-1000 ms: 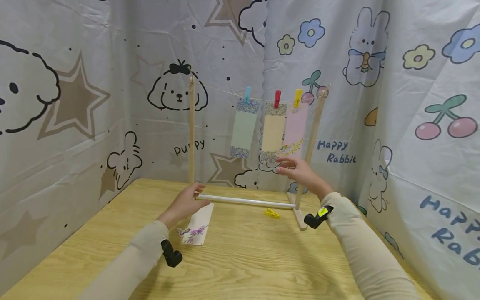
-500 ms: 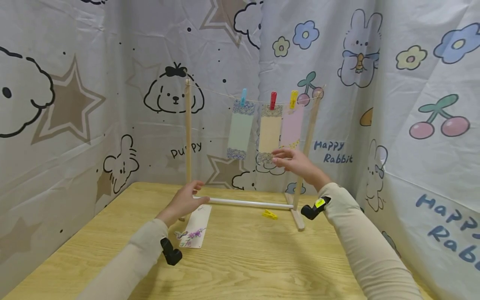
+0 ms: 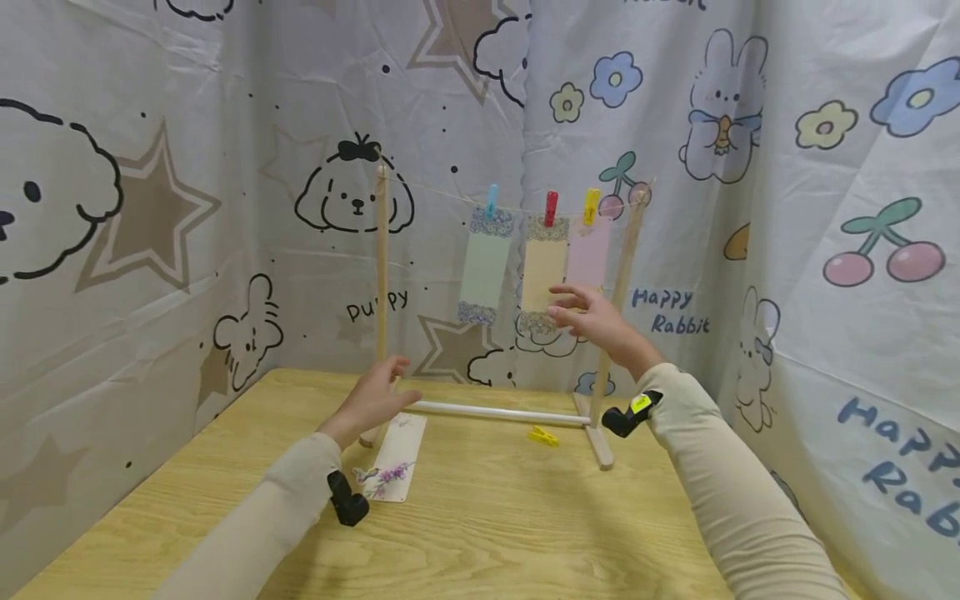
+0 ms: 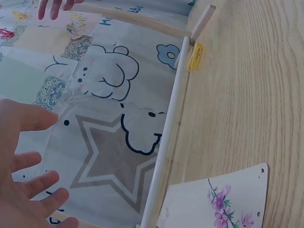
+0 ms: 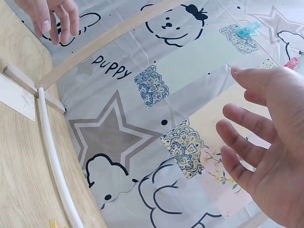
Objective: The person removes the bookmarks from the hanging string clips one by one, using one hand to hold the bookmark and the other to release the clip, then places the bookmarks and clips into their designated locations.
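Note:
My right hand point(image 3: 596, 325) hovers with loose fingers in front of the hanging cream card point(image 3: 545, 267) and the pink card point(image 3: 588, 254), holding nothing; it hides the pink card's lower end. A pale green card point(image 3: 483, 271) hangs to their left. Blue point(image 3: 492, 202), red point(image 3: 551, 208) and yellow point(image 3: 592, 206) clothespins fix the cards to a string. My left hand point(image 3: 372, 400), fingers spread and holding nothing, is near the rack's left post point(image 3: 382, 267). Below it lies a white card with purple flowers point(image 4: 221, 199). A loose yellow clothespin point(image 3: 543, 436) rests on the table.
The rack's right post point(image 3: 630, 242) rises from a wooden foot point(image 3: 600, 448). A white rod point(image 3: 502, 412) joins the two sides low down. Patterned curtains point(image 3: 465, 100) enclose the wooden table point(image 3: 487, 533).
My right hand has risen a little and now covers the bottom of the pink card. The left hand has barely moved. The head view has shifted slightly; cards and clothespins stay in place.

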`<state>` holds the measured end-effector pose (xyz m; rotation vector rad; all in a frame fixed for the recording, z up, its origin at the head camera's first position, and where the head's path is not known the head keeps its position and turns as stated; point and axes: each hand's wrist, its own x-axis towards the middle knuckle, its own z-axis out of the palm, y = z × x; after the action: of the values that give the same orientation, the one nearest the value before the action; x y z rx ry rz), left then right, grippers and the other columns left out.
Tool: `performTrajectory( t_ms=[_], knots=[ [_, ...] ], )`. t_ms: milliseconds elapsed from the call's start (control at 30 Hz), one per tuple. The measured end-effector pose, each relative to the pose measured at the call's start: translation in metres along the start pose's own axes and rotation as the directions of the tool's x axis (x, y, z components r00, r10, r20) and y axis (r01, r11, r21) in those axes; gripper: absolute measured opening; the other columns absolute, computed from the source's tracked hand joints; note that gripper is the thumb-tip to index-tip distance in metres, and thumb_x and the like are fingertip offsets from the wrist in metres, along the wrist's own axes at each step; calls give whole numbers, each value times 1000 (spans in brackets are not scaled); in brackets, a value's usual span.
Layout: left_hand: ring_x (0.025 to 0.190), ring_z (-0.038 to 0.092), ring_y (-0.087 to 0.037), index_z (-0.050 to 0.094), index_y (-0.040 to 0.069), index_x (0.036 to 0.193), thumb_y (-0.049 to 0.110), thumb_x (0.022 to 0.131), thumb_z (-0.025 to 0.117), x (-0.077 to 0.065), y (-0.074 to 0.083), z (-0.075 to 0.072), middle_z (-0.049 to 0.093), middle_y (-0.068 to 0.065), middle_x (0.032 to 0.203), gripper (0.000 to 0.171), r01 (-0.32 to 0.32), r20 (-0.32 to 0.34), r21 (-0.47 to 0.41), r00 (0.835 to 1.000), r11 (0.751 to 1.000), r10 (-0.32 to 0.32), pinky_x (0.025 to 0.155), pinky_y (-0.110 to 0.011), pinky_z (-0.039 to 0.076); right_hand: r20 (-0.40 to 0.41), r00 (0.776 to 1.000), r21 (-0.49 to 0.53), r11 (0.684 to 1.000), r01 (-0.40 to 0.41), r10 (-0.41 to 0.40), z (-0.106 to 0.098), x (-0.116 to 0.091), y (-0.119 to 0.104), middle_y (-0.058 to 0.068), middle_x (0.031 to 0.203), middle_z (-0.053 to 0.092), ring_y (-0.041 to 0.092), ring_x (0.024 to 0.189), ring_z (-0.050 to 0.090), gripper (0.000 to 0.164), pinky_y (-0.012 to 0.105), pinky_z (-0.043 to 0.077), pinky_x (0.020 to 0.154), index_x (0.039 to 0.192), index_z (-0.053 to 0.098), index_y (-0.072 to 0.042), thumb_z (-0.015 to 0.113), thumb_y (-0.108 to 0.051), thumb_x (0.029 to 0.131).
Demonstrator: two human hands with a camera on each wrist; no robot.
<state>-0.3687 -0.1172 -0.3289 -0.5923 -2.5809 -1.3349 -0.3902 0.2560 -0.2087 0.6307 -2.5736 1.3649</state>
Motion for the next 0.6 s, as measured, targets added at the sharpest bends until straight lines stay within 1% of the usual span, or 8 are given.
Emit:
performTrajectory(
  t_ms=[133, 267, 400, 467, 600],
  knots=[
    [139, 41, -45, 43, -1, 150, 19, 98, 70, 5, 3, 1, 47, -26, 146, 62, -3, -22, -43, 1000, 999, 2, 112, -60, 35, -24, 1000, 27, 1000, 15, -14, -3, 1, -3, 23, 144, 54, 44, 126, 56, 58, 60, 43, 104, 157, 40, -6, 60, -28, 107],
    [139, 41, -45, 42, -1, 150, 18, 98, 70, 9, 2, 3, 45, -26, 148, 63, 5, -38, -96, 999, 995, -9, 112, -60, 35, -36, 999, 30, 999, 19, -17, -5, 0, -6, 23, 144, 54, 43, 125, 56, 58, 59, 44, 104, 157, 40, -7, 60, -29, 107],
    [139, 40, -46, 41, 0, 151, 18, 98, 70, 11, 2, 7, 44, -26, 149, 63, 12, -40, -104, 999, 995, -16, 112, -61, 35, -38, 999, 30, 999, 17, -16, -6, 0, -7, 23, 147, 52, 42, 126, 55, 60, 58, 44, 105, 158, 38, -7, 60, -32, 107],
    [138, 40, -47, 41, 0, 150, 18, 98, 70, 12, 4, 8, 44, -27, 149, 62, 6, -37, -101, 999, 995, -9, 111, -62, 35, -51, 999, 41, 999, 18, -16, -7, 0, -7, 23, 148, 51, 42, 126, 55, 61, 58, 43, 106, 158, 38, -7, 60, -33, 107],
    [138, 40, -47, 42, 0, 150, 18, 97, 70, 15, 7, 11, 44, -26, 148, 63, 15, -20, -92, 1000, 996, -17, 111, -61, 36, -81, 997, 69, 997, 19, -14, -10, 2, -6, 22, 149, 51, 41, 125, 55, 60, 57, 43, 107, 157, 41, -6, 61, -33, 107]
  ],
)
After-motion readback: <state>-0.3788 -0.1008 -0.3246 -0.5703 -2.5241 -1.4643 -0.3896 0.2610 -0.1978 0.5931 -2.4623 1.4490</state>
